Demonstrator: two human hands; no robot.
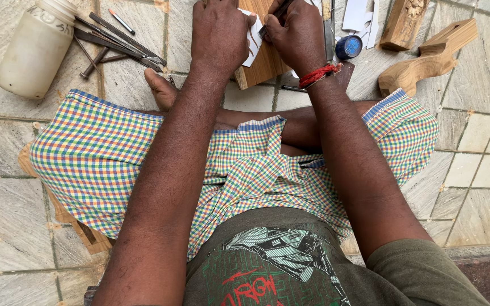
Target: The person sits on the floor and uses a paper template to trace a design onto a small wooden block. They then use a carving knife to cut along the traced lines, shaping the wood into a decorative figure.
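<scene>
Head view shows a stone floor (pixel 7 226) where a wooden board (pixel 263 62) lies before the person's crossed legs. Left hand (pixel 218 37) presses a white paper piece (pixel 253 39) flat on the board, grip closed on it. Right hand (pixel 296 34) pinches a thin dark tool (pixel 273 14) beside the paper.
</scene>
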